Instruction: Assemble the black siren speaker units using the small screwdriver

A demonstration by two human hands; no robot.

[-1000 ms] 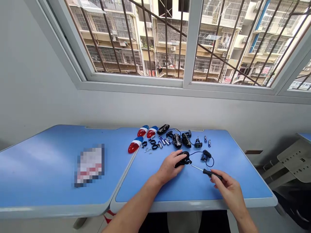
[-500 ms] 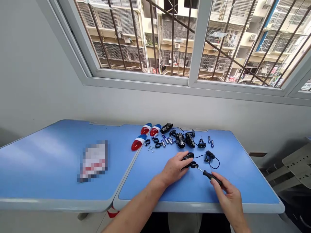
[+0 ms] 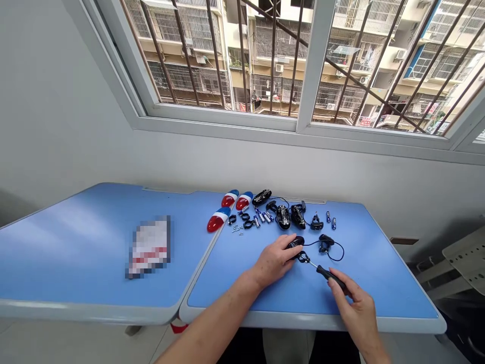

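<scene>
I work from far away, and I see two bare hands over the blue worktop [image 3: 386, 288]. My left hand [image 3: 273, 260] holds a small black pod [image 3: 297, 242] down, about midway between the near edge and the far edge. Its fingers are bent over the pod, with only the pod's width between them. My right hand [image 3: 356, 306] has its fingers pinched close on the black handle of a screwdriver [image 3: 326, 273], on the right side of the pod.

The thin metal tip points at a little black ring [image 3: 303, 257] by the pod. I think this is the screw-turning part. I can't tell if the tip sits in a screw, because it is too small to see. To me, a good turn here calls for a still pod, a straight driver and a soft push, or the tip could slip off.

A black wire [image 3: 343, 250] loops from the pod to a black clip [image 3: 326, 241] on the right. Near the far left corner lie three red, white and blue shells [image 3: 219, 220], and one reaches over the left edge. Just beside them are loose black rings [image 3: 248, 224], tiny screws [image 3: 237, 229] and some batteries [image 3: 256, 221]. More black pods [image 3: 283, 217] sit near the far edge, and two more batteries are to their right.
</scene>
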